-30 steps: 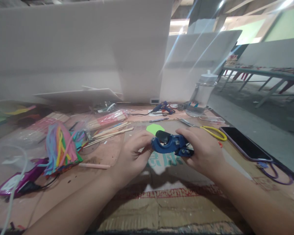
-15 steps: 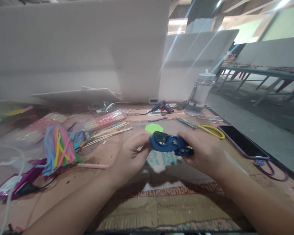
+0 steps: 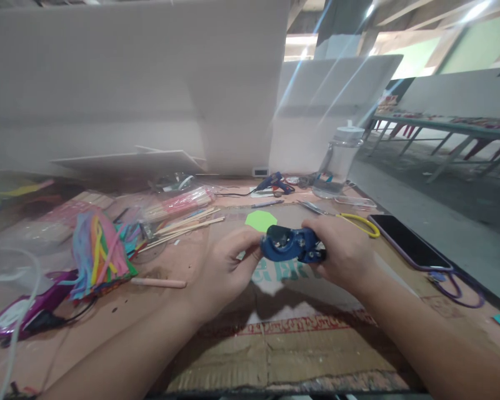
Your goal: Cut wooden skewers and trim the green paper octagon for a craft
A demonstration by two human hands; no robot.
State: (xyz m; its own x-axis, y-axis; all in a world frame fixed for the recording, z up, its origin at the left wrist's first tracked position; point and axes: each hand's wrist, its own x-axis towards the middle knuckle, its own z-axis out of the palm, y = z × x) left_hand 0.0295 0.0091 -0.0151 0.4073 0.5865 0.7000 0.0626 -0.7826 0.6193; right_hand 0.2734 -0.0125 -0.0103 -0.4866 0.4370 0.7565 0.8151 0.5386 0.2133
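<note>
Just below the centre of the frame, the handles of your blue cutter [image 3: 290, 244] disappear into your right hand [image 3: 344, 250], so how far they are squeezed is hard to make out. Most of your fingers on that side are hidden behind the palm and thumb. The cutter and your left hand [image 3: 228, 272] cover part of the teal lettering [image 3: 275, 272] below, and the near edge of the green paper [image 3: 260, 220] passes behind the tool. Your forearms run out of the frame at the bottom.

The cutter lies between your hands, its handle end closed in your right grip and its curved end pointing left. Your left thumb and fingers are narrowly spaced right at that curved end; you cannot tell whether they pinch it or only meet it.

The tool looks short and chunky, with a rounded blue hook along the bottom, a dark, blurred piece above it, and small pale screws near the middle.
</note>
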